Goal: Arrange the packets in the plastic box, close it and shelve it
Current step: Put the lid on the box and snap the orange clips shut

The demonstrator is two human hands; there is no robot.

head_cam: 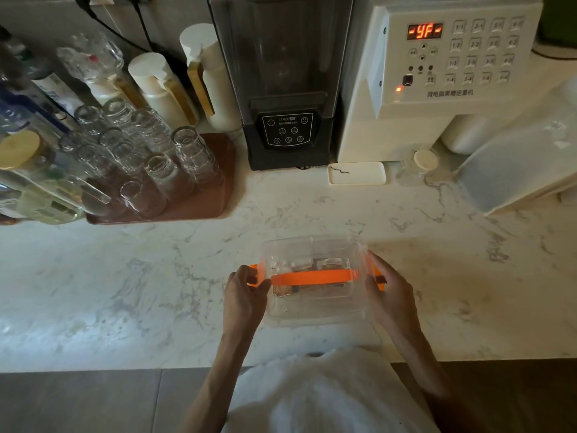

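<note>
A clear plastic box [312,310] sits on the marble counter near its front edge, with its clear lid on top. An orange handle [312,277] lies across the lid, and orange side clips show at both ends. Several packets [315,265] are dimly visible inside through the plastic. My left hand [245,295] grips the box's left side at the orange clip. My right hand [387,292] holds the right side, fingers over the other clip.
A brown tray [215,201] of upturned glasses stands at the back left, bottles beside it. A black blender [285,89] and a white dispensing machine [437,73] line the back wall. A small white dish [357,174] lies before them. A grey-white object [515,170] sits at the right.
</note>
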